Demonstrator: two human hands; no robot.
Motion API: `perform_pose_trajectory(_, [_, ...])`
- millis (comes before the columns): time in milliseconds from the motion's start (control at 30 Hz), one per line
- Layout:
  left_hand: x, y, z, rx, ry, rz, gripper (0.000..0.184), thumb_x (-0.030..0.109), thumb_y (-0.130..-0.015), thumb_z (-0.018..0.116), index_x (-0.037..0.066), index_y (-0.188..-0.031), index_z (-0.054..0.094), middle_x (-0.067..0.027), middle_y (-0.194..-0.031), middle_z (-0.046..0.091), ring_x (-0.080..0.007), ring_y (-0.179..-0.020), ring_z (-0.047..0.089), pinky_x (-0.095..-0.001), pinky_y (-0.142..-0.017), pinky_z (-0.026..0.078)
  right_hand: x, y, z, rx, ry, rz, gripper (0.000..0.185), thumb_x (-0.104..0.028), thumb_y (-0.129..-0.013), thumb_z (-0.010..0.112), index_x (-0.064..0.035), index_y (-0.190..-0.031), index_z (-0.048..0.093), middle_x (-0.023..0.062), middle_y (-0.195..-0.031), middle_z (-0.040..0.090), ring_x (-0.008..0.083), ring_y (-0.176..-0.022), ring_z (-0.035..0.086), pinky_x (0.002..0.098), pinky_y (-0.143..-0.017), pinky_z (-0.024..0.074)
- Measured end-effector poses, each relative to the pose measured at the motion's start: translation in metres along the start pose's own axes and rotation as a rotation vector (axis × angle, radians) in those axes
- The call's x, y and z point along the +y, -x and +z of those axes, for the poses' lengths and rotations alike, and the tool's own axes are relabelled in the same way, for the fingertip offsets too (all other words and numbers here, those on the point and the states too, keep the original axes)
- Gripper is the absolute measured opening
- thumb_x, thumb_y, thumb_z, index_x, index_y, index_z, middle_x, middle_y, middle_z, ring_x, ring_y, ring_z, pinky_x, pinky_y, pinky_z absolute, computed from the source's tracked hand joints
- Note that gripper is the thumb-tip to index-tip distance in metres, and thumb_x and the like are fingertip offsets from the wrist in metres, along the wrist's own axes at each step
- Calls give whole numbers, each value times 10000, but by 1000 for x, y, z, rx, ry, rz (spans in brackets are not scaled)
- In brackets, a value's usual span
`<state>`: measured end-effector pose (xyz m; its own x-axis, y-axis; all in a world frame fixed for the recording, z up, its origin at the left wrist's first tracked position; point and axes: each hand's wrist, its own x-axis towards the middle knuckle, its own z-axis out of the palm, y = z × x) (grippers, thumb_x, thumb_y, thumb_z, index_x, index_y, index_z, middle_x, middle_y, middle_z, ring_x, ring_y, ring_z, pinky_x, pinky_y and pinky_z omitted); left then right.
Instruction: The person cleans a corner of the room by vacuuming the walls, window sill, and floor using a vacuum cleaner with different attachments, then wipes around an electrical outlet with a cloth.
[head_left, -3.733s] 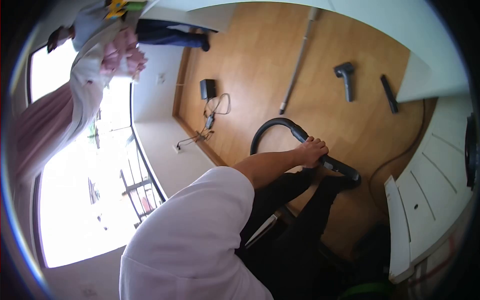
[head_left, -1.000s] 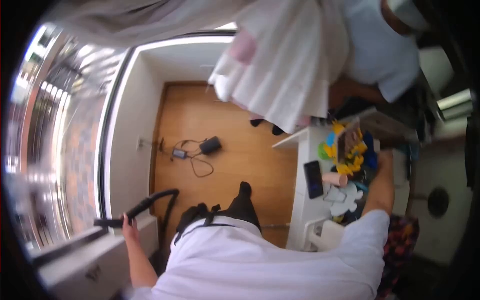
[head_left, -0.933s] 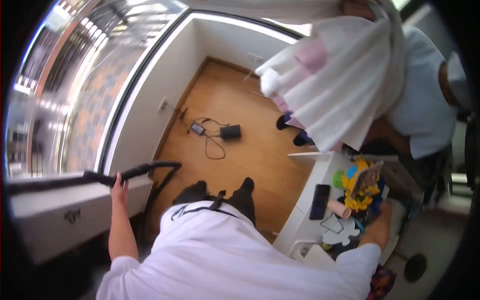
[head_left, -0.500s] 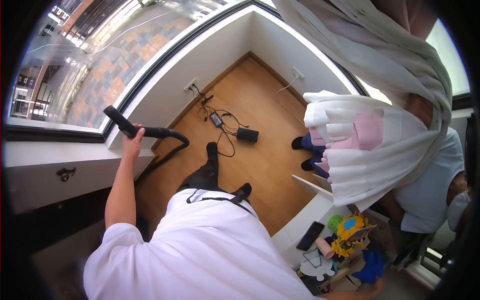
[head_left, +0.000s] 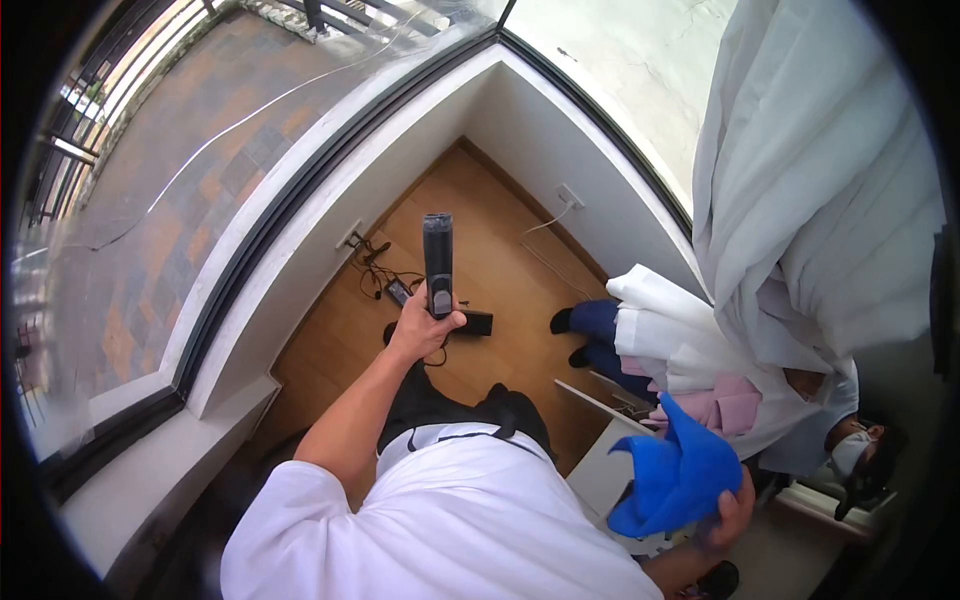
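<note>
My left hand (head_left: 425, 325) is wrapped round a black vacuum hose handle (head_left: 438, 262), held upright in front of my body, above the floor. At the right, my right hand (head_left: 728, 512) grips a bright blue cloth (head_left: 680, 475), raised over the white table (head_left: 600, 468), whose top it partly hides. Behind the handle, on the wooden floor, lie a black box (head_left: 480, 323) and a power adapter (head_left: 398, 291) with tangled cables. The lower part of the hose is hidden from view.
A co-worker (head_left: 835, 425) in a mask stands at the right, beside a long pale curtain (head_left: 810, 190) and white and pink fabric (head_left: 700, 370). Low white walls meet in a corner under the window frame (head_left: 330, 170). A wall socket (head_left: 569, 196) has a white cable.
The handle in my left hand has swung from the left window side to the middle. My right hand has lifted the blue cloth off the table. The view has shifted.
</note>
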<state>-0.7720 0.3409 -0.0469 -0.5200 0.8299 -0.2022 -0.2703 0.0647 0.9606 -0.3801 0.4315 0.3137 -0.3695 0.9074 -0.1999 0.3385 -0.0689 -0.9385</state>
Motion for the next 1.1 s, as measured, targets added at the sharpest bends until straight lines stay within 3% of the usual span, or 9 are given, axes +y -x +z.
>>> perform_pose_trajectory(67, [15,-26,-2,-183,-168,-36,530,395,-791,894,52,-1009,554,-48,-933,603,-169,-820,579,-321,-754,493,59,-90,70,-86,-356,162,503,-176,-932,552,104,-1349,524,195,-1268,639,261,-1170,608,388,-1034,458])
perform_pose_trajectory(233, [19,-89,-2,-323,-199,-98,528,288,-781,902,41,-1039,513,-117,-986,614,-264,-892,605,-349,-807,492,235,-256,180,124,-895,490,444,-319,-986,445,-55,-1308,601,124,-1333,635,289,-1228,588,465,-1079,450])
perform_pose_trajectory(367, [-34,-131,-9,-272,-236,76,569,261,-726,935,50,-1059,525,-121,-1031,632,-279,-947,635,-365,-828,512,323,-354,224,195,-811,492,468,-334,-1025,402,-9,-1315,573,149,-1310,632,306,-1228,588,467,-1093,436])
perform_pose_trajectory(433, [-99,-154,-13,-1,-324,220,591,328,-702,938,47,-1083,584,-113,-1044,636,-276,-947,643,-369,-822,518,366,-402,248,177,-780,487,470,-383,-1046,406,-24,-1292,584,129,-1260,649,286,-1192,603,451,-1062,458])
perform_pose_trajectory(700, [-239,-274,-15,-37,-331,-256,882,695,-751,734,10,-1272,538,-173,-1056,688,-350,-1005,683,-411,-876,527,469,-520,372,-860,-401,249,724,-613,-968,601,-58,-1423,505,101,-1181,653,156,-1055,620,338,-932,493])
perform_pose_trajectory(767, [-280,-296,-13,-81,-367,-263,919,697,-777,721,-8,-1310,467,-195,-1060,683,-336,-1058,684,-414,-901,524,490,-538,393,-890,-453,269,754,-627,-908,680,-36,-1358,549,92,-1106,680,141,-973,635,317,-870,514])
perform_pose_trajectory(867, [-342,-318,-7,222,-218,-116,790,590,-861,750,2,-1317,484,-188,-1113,692,-305,-1087,684,-404,-951,516,518,-581,405,-767,-71,292,590,-546,-924,701,9,-1121,665,72,-919,694,156,-833,656,312,-767,536])
perform_pose_trajectory(967, [-399,-316,-25,-11,-390,-277,707,496,-884,756,18,-1347,517,-188,-1144,695,-314,-1099,683,-413,-971,507,515,-627,404,-628,-310,389,550,-534,-944,682,4,-1059,668,63,-892,677,140,-789,645,305,-725,538])
perform_pose_trajectory(1100, [-394,-359,-4,144,-499,-46,681,489,-937,674,69,-1446,505,-221,-1145,700,-389,-1098,674,-444,-964,510,515,-678,396,-534,-278,403,613,-592,-968,622,13,-1060,668,91,-903,690,168,-809,674,338,-748,571])
